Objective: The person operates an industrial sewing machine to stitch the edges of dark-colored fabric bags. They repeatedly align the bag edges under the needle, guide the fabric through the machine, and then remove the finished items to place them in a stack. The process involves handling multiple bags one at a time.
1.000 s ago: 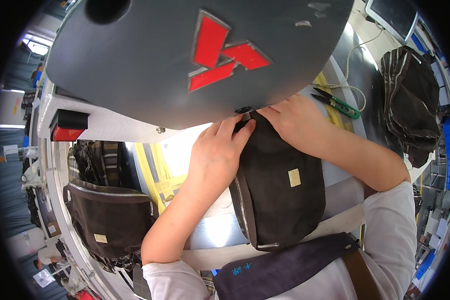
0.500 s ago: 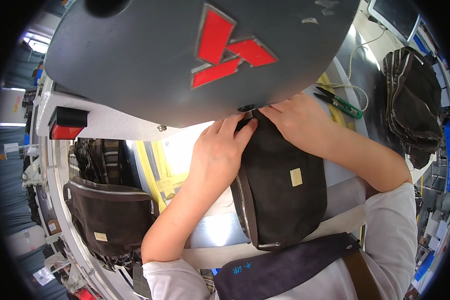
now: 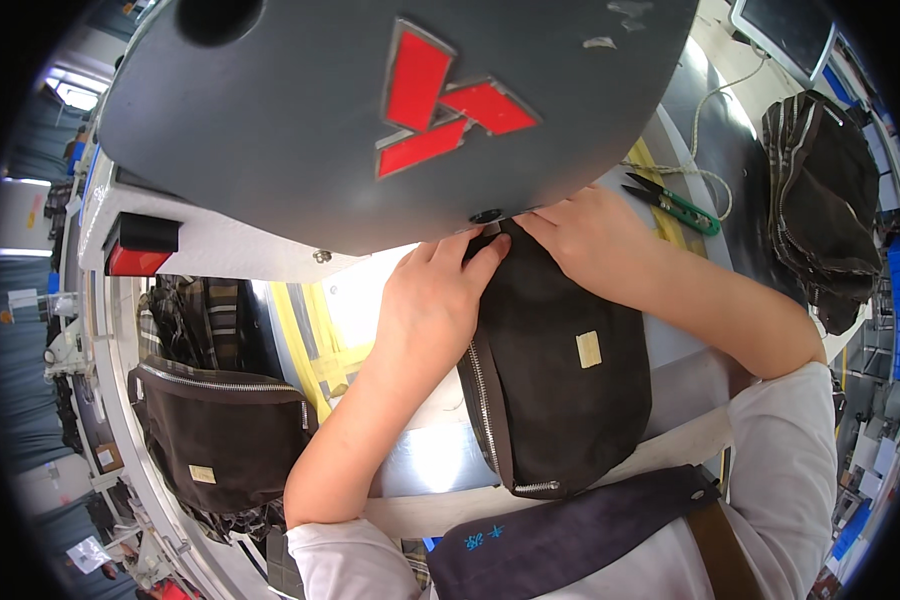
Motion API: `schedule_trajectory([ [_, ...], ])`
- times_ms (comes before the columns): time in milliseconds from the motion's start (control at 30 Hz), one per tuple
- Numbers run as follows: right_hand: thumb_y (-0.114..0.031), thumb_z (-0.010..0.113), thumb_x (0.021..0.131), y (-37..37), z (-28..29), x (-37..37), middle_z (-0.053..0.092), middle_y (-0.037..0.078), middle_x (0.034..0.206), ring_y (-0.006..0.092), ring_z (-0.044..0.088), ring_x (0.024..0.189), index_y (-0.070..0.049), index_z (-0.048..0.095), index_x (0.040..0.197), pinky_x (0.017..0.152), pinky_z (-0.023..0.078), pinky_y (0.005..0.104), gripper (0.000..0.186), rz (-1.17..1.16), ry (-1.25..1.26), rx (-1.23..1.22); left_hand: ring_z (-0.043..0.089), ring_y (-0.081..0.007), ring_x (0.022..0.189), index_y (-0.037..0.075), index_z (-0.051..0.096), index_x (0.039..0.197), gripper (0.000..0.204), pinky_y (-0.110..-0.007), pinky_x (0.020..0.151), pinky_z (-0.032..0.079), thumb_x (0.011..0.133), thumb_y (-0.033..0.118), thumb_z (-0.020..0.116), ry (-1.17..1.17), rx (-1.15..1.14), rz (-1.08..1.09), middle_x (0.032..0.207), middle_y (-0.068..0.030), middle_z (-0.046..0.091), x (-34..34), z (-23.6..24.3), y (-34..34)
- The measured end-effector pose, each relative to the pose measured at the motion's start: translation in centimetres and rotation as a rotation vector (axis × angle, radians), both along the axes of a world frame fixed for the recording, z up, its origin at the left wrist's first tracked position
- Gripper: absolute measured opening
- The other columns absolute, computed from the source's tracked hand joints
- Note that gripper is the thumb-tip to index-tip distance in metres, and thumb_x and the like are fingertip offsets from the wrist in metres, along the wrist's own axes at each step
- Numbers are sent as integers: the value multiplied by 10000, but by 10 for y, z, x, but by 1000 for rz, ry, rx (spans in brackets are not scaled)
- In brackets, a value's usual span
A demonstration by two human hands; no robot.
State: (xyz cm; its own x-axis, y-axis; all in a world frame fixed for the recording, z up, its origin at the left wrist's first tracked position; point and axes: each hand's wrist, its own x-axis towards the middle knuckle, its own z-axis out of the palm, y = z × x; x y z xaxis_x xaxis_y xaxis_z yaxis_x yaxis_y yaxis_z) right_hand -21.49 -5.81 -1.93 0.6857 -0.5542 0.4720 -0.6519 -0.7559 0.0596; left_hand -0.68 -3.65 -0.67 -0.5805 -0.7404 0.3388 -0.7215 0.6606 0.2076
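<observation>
The dark brown bag [image 3: 560,370] lies on the pale surface [image 3: 425,460] right in front of the person, its top edge tucked under the grey sewing machine head [image 3: 370,110]. Over the last second almost nothing has shifted: bag and hands sit where they were, so the top edge seems to be held steady at the needle rather than fed along. The bag is a soft pouch with a silver zipper down its 9 o'clock side and a small tan label. The left hand [image 3: 435,300] presses flat on its upper corner at 10 o'clock; the right hand [image 3: 585,235] pinches the top edge at 12 o'clock. Green-handled snips [image 3: 675,203] lie at 2 o'clock, finished bags [image 3: 820,190] beyond, another bag [image 3: 220,435] at 8 o'clock.
</observation>
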Motion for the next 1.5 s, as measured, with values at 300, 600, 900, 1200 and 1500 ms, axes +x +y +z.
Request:
schedule_trajectory([
  [300,-95,586,728,-13,-6,-2,542,66,952,205,569,914,22,619,912,735,518,297,220,-25,38,30,640,-316,846,92,682,1026,376,-390,719,527,697,-69,599,23,-8,20,1059,-122,637,0,-4,-11],
  [600,-80,595,719,-11,-5,-1,543,67,969,207,577,913,11,606,912,736,519,295,214,-1,-28,-8,638,-309,864,116,689,1055,408,-392,744,525,709,-77,591,34,-41,6,1071,-119,630,1,-6,-9],
  [900,-81,598,727,-8,-4,1,552,56,993,216,568,942,-8,615,967,741,513,321,251,-23,-58,37,625,-302,946,123,678,1083,435,-384,794,523,703,-69,594,53,-17,-3,1117,-111,609,3,-10,-6],
  [1200,-33,610,755,13,-6,-19,591,62,979,249,584,925,-60,666,991,758,507,350,243,-136,-212,185,608,-302,1000,62,641,1057,372,-384,800,528,707,-62,618,194,-12,-71,1114,-115,577,-13,-18,5],
  [1500,37,644,720,82,2,-10,605,55,839,263,577,792,-103,674,890,690,466,372,222,115,-455,519,584,-104,734,5,634,999,240,-262,657,486,842,167,715,452,951,72,792,-45,635,0,15,30],
])
